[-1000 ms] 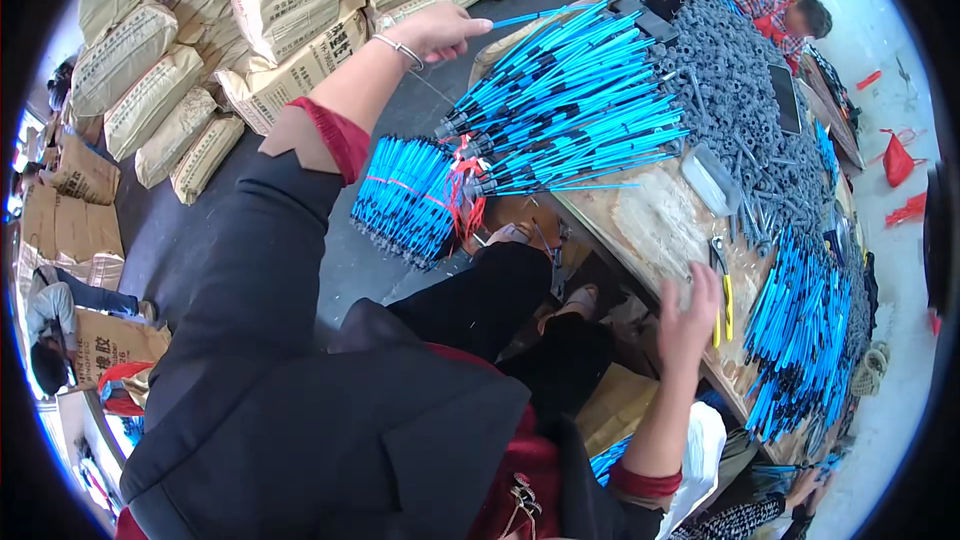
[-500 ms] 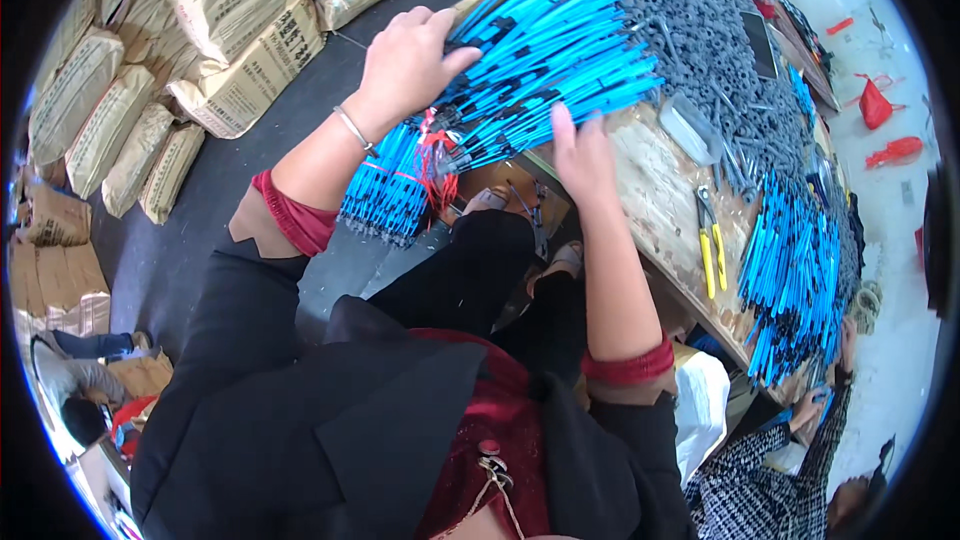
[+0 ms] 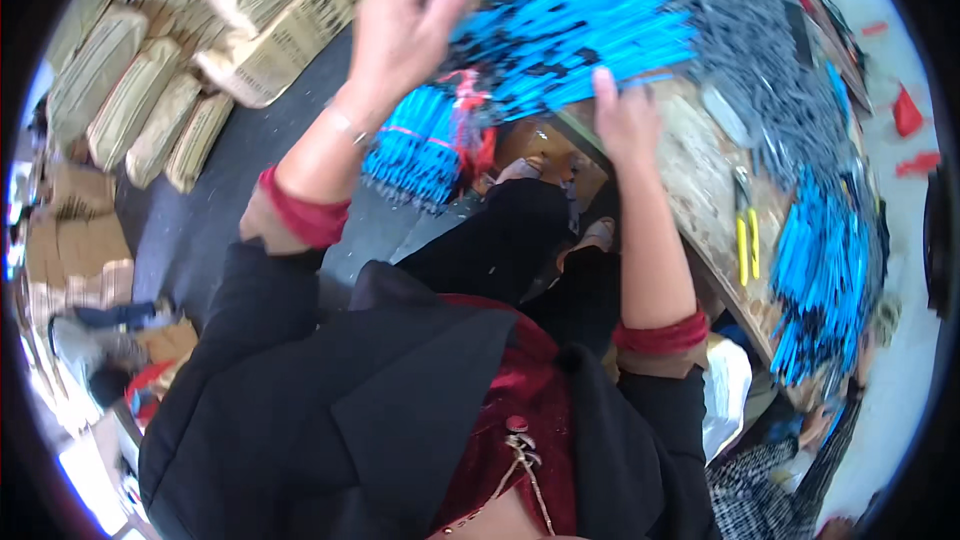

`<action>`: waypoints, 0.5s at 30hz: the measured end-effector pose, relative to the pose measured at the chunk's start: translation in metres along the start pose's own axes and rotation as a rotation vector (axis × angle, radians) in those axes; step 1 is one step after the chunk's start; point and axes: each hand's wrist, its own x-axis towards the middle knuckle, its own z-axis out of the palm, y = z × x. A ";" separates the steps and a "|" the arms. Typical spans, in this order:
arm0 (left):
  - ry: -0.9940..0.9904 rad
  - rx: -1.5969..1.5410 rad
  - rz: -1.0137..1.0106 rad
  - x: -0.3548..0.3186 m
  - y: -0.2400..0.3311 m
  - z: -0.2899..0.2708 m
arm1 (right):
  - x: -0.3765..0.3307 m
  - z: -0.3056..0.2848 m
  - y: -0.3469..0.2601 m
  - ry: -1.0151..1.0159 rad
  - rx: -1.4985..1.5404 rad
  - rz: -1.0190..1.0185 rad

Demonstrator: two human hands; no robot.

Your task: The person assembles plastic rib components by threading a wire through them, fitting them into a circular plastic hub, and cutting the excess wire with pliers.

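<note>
A wide heap of thin bright-blue strips with black fittings (image 3: 590, 15) lies on the wooden table at the upper middle. My left hand (image 3: 405, 25) is raised at the heap's left edge, blurred, with its thumb apart from its bent fingers and nothing seen in it. Close to the heap's near right edge is my right hand (image 3: 630, 120), its thumb pointing up and its fingers apart and smeared; no held thing shows. Below the heap, a bundle of similar blue strips (image 3: 412, 145) hangs or stands beside red ties (image 3: 475, 130).
A pile of small dark-grey parts (image 3: 735, 40) covers the table's far right. Yellow-handled pliers (image 3: 748, 235) lie on the bare wood (image 3: 690, 160). More blue strips (image 3: 825, 260) sit at the right, near a co-worker's checked sleeve (image 3: 750, 485). Paper sacks (image 3: 135, 110) stand at left.
The view has shifted, so the table sits farther right and higher. My left hand has lifted off the heap's left edge. My right hand stays by its near edge.
</note>
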 end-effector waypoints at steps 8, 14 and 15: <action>-0.135 -0.650 -0.003 -0.031 0.089 0.068 | -0.039 -0.069 0.065 0.292 0.202 -0.099; -0.444 -0.740 0.114 -0.045 0.169 0.170 | -0.049 -0.163 0.192 0.322 -0.137 0.199; -0.488 -0.770 0.109 -0.051 0.181 0.188 | -0.047 -0.180 0.215 0.270 -0.246 0.280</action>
